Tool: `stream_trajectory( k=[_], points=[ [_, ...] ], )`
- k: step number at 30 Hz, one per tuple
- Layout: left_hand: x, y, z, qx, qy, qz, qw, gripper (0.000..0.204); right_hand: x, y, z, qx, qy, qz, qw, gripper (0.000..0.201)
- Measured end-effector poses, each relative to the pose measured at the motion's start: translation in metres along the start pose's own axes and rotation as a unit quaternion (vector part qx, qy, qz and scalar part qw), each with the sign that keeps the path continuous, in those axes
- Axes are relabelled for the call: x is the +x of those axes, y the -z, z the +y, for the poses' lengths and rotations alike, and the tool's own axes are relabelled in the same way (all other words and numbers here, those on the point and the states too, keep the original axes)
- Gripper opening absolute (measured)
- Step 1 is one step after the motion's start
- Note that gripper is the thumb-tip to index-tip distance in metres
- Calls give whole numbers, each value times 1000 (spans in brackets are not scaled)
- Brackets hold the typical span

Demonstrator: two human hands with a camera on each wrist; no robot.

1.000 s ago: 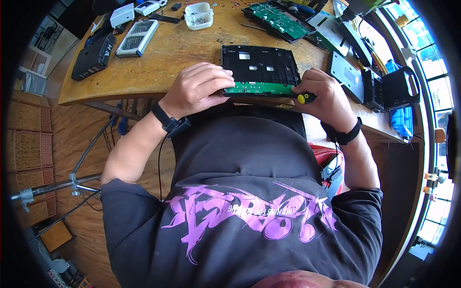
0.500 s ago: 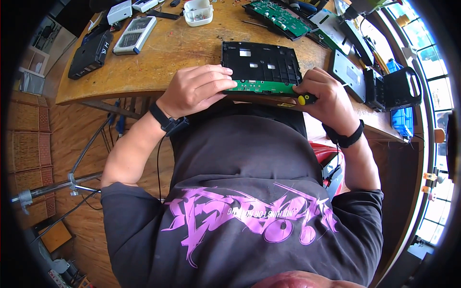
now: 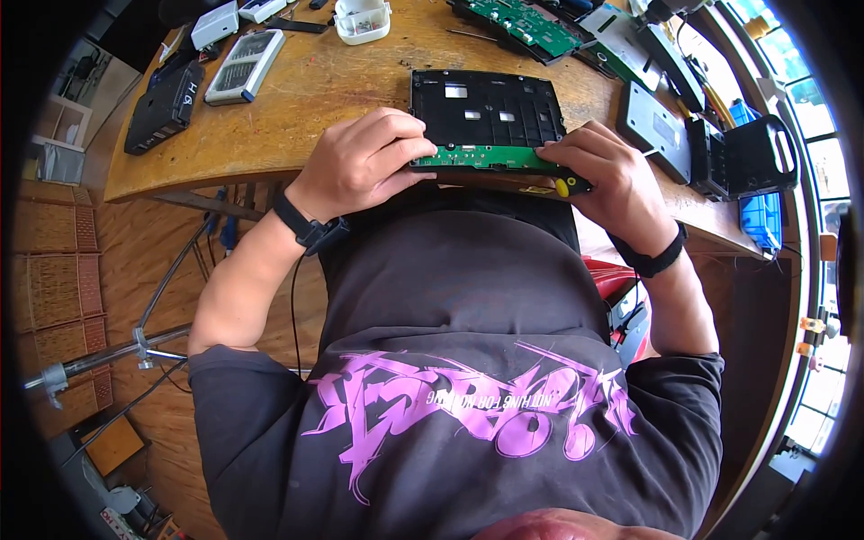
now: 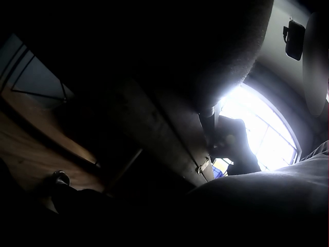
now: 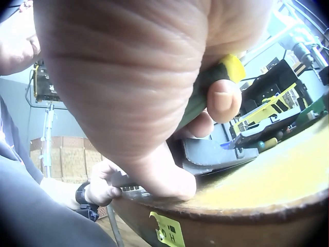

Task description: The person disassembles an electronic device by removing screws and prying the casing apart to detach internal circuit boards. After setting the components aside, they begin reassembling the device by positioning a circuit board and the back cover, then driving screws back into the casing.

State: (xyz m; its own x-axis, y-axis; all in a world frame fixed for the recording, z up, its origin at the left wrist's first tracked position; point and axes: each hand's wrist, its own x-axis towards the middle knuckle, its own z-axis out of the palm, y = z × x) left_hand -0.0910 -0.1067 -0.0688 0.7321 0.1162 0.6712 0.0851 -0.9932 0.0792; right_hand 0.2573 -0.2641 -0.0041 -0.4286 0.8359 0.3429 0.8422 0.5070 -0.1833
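A black plastic housing panel (image 3: 504, 103) with cutouts lies at the table's near edge, a narrow green circuit board (image 3: 490, 157) along its near side. My left hand (image 3: 371, 160) grips the left near corner, fingertips on the board and thumb lower at the edge. My right hand (image 3: 605, 171) is at the right near corner, its fingertips on the board's right end. Its curled fingers also hold a screwdriver with a yellow-tipped dark handle (image 5: 195, 103) against the palm. Deep shadow hides the left hand's work in the left wrist view.
On the wooden table (image 3: 306, 108), a black box (image 3: 164, 108), a bit case (image 3: 245, 67) and a white container (image 3: 362, 22) stand left and far. A larger green circuit board (image 3: 526, 27) lies beyond the panel. Grey casing (image 3: 655, 133) and a black case (image 3: 760, 157) crowd the right.
The head view has shifted slightly, so the table and panel sit higher in it. My right fingertips have moved left, further onto the green board. The left hand keeps its hold on the corner.
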Motion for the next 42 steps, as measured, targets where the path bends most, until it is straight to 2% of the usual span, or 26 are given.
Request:
stream_trajectory(
  k=[5, 11, 13, 17, 19, 28, 42],
  points=[
    [1, -3, -5, -11, -18, -2, 1000, 49, -2, -2, -9, -37, 8, 10, 999, 59],
    [2, -4, -4, -19, -19, -6, 1000, 52, -5, -5, -25, -119, -13, 8, 993, 49],
    [1, -4, -4, -19, -20, -5, 1000, 52, -7, -8, -29, -132, -19, 30, 991, 44],
    [2, -5, -3, -16, -24, -3, 1000, 52, -10, -14, -32, -133, -32, 41, 990, 44],
    [2, -6, -3, -12, -24, -6, 1000, 52, -10, -17, -31, -132, -19, 75, 988, 48],
    [1, -7, -4, -14, -21, -1, 1000, 53, -16, -17, -34, -114, -42, 71, 990, 57],
    [2, -9, -3, -9, -29, -3, 1000, 51, -18, -23, -34, -131, -41, 77, 988, 53]
  ],
)
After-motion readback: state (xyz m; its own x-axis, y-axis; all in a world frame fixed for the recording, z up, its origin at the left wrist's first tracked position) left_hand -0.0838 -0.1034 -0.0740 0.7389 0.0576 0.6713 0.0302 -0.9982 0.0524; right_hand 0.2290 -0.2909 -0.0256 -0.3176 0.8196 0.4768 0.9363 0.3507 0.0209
